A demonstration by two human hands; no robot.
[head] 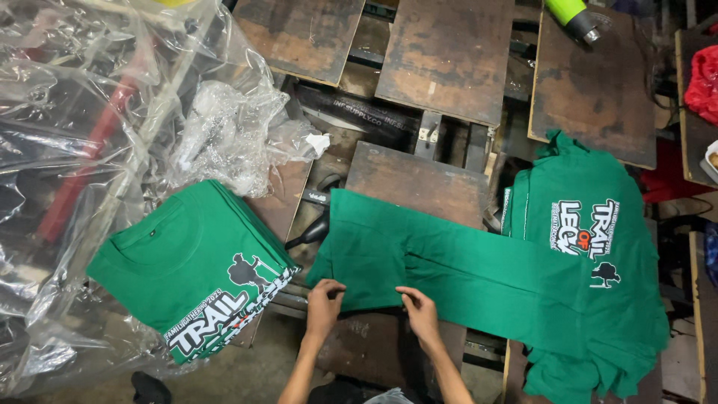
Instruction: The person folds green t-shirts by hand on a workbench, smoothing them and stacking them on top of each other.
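A green shirt [449, 262] lies folded lengthwise over a brown wooden platen [419, 183], stretching right onto a heap of green printed shirts [598, 247]. My left hand [323, 305] pinches the near edge of this shirt at its left end. My right hand [420, 313] grips the same edge a little to the right. Both hands have fingers closed on the fabric. A stack of folded green shirts [191, 269] with white print lies to the left, apart from my hands.
Crumpled clear plastic sheeting [97, 135] covers the left side. Several brown wooden platens [449, 56] fan out at the top. A neon-green handled tool [572, 15] lies on the top right platen. Red cloth [703, 82] sits at the right edge.
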